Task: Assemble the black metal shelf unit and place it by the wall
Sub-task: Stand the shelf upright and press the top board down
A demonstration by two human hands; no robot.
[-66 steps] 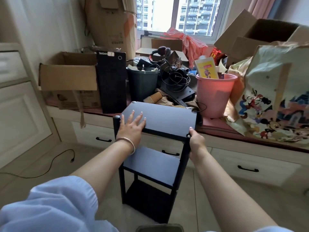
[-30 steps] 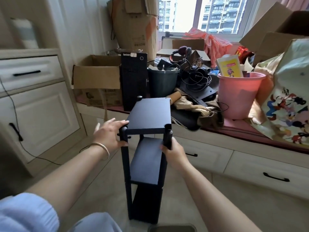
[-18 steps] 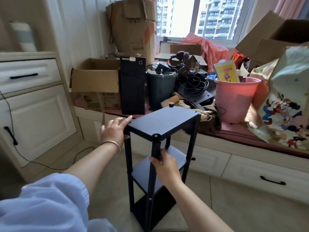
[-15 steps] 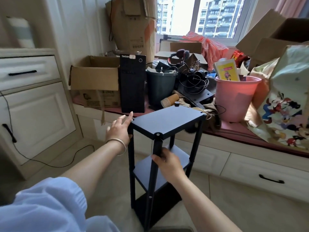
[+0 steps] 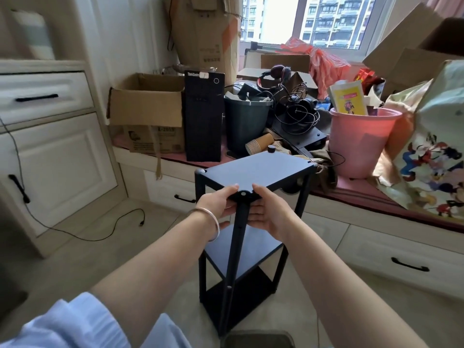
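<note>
The black metal shelf unit (image 5: pixel 253 172) stands upright and assembled on the floor at 12 o'clock, left hand (image 5: pixel 218 202) and right hand (image 5: pixel 268 210) gripping its near top corner with curled fingers, so placing remains: carry it level to the wall.

- Left hand (image 5: pixel 218 205) off the shelf unit's (image 5: pixel 253 222) left corner; now grips the near corner of the top board.
- Right hand (image 5: pixel 268 212) up from the front post to that same corner, on the opposite side.
- Shelf unit turned slightly; near corner points at the person.
</note>
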